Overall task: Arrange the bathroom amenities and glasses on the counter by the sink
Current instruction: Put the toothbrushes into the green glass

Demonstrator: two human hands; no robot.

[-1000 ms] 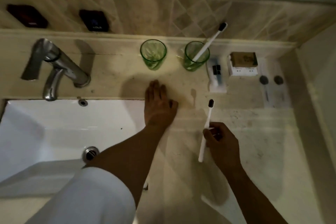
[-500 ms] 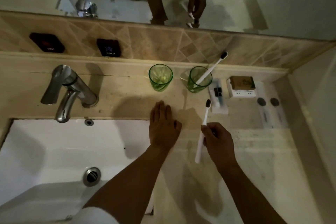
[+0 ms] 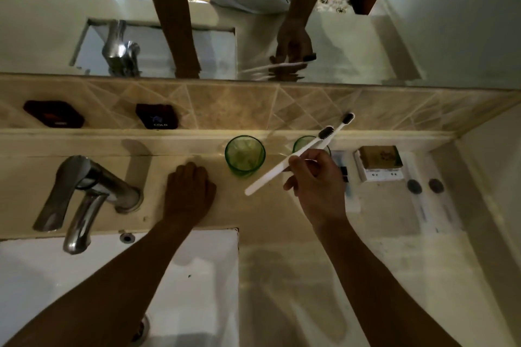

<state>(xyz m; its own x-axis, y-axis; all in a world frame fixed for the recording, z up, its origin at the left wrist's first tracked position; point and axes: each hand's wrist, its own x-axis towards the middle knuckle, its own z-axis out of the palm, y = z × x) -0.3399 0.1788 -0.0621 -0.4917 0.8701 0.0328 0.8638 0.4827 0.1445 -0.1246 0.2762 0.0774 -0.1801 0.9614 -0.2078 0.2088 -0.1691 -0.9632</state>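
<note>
A beige stone counter (image 3: 282,220) fills the middle of the frame, its surface mottled and scuffed, with a raised ledge along the back. Above the ledge runs a band of tan tiles (image 3: 231,104) set in diagonal lines, and above that a mirror (image 3: 366,45) spans the top of the frame. At lower left a white sink (image 3: 56,276) is set into the counter, with a chrome tap (image 3: 90,191) at centre left. Two dark plates (image 3: 53,114) sit in the tiles at upper left; the right one reads COLD. A pale wall closes the frame's right edge.

The left hand (image 3: 187,194) lies flat, palm down, on the counter between the tap and an empty green glass (image 3: 244,155), grasping nothing. The right hand (image 3: 315,183) is closed around a white toothbrush (image 3: 284,165) with dark bristles, held in the air at a slant, its bristle end toward the upper right, over a second green glass (image 3: 303,144). That glass is partly hidden by the hand and holds another toothbrush (image 3: 342,124), leaning against the tiles.

Right of the hand, a white packet (image 3: 349,194) lies on the counter. Further right sits a small white box with a brown top (image 3: 379,162), then two flat wrapped items with dark round ends (image 3: 425,197) near the wall.
</note>
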